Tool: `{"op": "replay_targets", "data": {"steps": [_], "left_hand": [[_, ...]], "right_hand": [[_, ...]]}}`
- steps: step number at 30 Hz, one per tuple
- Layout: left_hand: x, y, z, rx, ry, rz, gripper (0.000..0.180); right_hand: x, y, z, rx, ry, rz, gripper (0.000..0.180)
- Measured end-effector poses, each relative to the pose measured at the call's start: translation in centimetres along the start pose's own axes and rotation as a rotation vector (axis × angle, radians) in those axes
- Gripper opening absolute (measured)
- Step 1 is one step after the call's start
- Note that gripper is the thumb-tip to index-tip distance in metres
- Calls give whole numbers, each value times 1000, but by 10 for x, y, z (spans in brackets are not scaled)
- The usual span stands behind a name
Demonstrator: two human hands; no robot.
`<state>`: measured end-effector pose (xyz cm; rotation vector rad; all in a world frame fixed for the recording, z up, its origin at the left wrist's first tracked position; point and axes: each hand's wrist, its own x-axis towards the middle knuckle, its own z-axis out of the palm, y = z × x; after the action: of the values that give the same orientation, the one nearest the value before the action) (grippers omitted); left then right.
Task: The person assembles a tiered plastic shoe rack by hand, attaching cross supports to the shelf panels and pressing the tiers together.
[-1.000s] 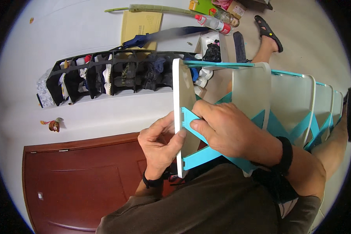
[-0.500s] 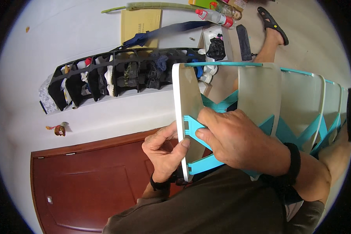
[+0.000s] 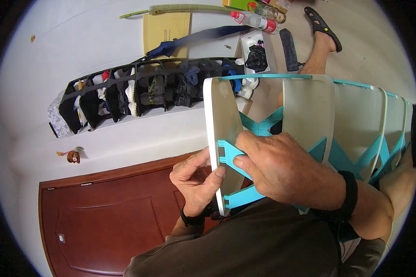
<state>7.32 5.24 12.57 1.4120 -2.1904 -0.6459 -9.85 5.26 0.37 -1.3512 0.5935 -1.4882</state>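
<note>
A plastic rack with white panels and turquoise braces lies sideways across my lap, stretching off to the right. My left hand [image 3: 194, 177] pinches the edge of its white end panel [image 3: 211, 108], with the thumb on the inner face and the fingers behind. My right hand [image 3: 289, 168] is closed on a turquoise brace [image 3: 227, 151], thumb pressing on its face. The brace's slotted end meets the inner side of the end panel beside my left thumb; whether it is locked in, I cannot tell. Below it, a second turquoise brace [image 3: 242, 197] touches the same panel.
A black shoe rack [image 3: 111, 87] full of shoes stands along the wall. Beyond it lie a dark blue umbrella [image 3: 198, 38], a yellow-brown envelope [image 3: 164, 25] and plastic bottles [image 3: 256, 22]. A red-brown door [image 3: 111, 226] is at lower left. My leg with a black clog [image 3: 323, 28] extends at upper right.
Both hands keep their hold on the end panel and the brace. The whole view has shifted slightly, and the panel and brace sit a touch lower in it.
</note>
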Motion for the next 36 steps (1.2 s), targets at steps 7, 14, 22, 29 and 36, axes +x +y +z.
{"op": "replay_targets", "data": {"steps": [7, 14, 22, 29, 36], "left_hand": [[0, 0, 2, 4, 27, -9, 41], [1, -3, 1, -11, 12, 30, 41], [-1, -2, -1, 68, -39, 28, 46], [-4, -11, 2, 96, -29, 146, 49], [-4, -8, 2, 215, -39, 219, 48]], "right_hand": [[-2, -3, -1, 13, 7, -9, 13], [0, -3, -4, 27, -47, 17, 13], [0, -3, -1, -20, -39, -10, 15], [1, 0, -1, -25, -14, -57, 16], [2, 2, -1, 8, -32, -44, 15]]}}
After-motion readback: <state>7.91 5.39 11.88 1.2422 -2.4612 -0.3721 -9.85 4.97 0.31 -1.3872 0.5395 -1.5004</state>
